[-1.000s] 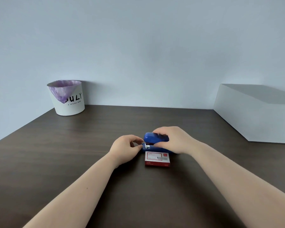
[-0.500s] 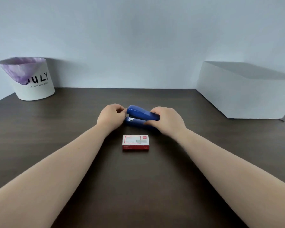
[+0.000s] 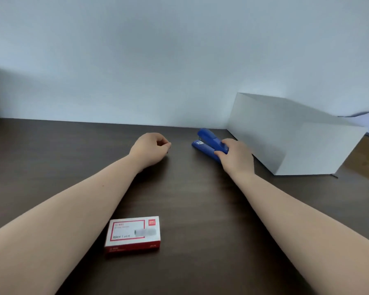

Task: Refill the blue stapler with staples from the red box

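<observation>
On the dark table (image 3: 51,167), the red box (image 3: 133,234) is seen closed, lying near the front edge between the forearms. Further back, the left hand (image 3: 150,149) is curled loosely with fingertips pinched; whether anything is held there cannot be told. To its right, well apart from the box, the blue stapler (image 3: 209,142) is gripped at its rear by the right hand (image 3: 237,158), just beside a white box (image 3: 296,133). With one hand only, the stapler could slip or snap shut when its top is lifted.
</observation>
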The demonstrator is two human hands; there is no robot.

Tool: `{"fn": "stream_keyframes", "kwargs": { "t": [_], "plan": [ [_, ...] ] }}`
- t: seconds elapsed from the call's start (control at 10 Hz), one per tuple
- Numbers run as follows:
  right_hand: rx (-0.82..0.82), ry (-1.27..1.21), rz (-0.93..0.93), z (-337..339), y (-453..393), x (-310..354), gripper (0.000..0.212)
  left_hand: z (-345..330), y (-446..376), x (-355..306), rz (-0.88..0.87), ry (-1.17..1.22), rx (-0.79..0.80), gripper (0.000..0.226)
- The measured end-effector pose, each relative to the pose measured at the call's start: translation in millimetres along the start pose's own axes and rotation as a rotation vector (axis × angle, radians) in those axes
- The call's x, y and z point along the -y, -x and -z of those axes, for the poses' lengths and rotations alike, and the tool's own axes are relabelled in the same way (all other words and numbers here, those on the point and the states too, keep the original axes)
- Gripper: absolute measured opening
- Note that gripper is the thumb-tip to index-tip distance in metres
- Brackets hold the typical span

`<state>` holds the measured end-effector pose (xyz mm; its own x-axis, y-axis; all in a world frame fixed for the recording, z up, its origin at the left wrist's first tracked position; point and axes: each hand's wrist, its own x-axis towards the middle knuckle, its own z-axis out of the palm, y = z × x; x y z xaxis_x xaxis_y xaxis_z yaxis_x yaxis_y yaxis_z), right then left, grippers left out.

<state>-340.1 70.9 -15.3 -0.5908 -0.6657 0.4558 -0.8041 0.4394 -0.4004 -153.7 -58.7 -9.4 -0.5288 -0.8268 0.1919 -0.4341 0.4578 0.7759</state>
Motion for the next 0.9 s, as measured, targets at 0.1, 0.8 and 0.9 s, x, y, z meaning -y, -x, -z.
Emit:
{"fn": "stream_keyframes", "kwargs": {
  "t": [0.1,0.8,0.9],
  "plan": [
    [-0.038,0.083,-0.066,-1.6,-26.6,-20.9,0.029,-12.9,-14.2,-5.1,-0.055,-0.036,0.08,0.015],
    [-0.118,0.347,-0.193,-39.8,-104.2,-40.5,0.023,-23.4,-23.3,-2.3,-0.127,0.002,0.14,0.013],
    [-0.104,0.33,-0.198,-38.9,-103.3,-38.2,0.028,-22.7,-23.0,-5.4,-0.124,-0.02,0.129,0.013]
  ]
}}
